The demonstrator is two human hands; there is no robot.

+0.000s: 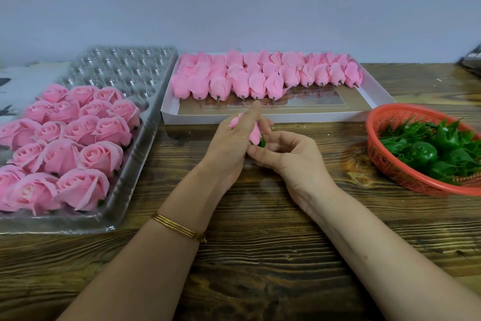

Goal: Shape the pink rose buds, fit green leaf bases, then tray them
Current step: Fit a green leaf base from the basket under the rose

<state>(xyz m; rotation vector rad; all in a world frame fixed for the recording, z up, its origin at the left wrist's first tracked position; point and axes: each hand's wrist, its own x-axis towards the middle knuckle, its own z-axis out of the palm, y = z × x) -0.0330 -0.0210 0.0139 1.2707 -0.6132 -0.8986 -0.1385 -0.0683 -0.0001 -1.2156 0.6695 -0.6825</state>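
My left hand [234,138] grips a pink rose bud [254,133] over the middle of the wooden table, the fingers curled round it. A green leaf base [262,142] shows at the bud's lower end, and my right hand [286,154] pinches it there from the right. Most of the bud is hidden behind my left fingers. A white box [286,117] behind my hands holds several rows of unshaped pink buds [260,76]. At the left a clear plastic tray [145,122] carries several shaped pink roses [70,138].
A red mesh basket [385,164] full of green leaf bases [432,151] stands at the right edge. The clear tray's far cells are unfilled. A dark object [471,60] sits at the far right by the grey wall. Bare wooden tabletop [260,255] lies under my forearms.
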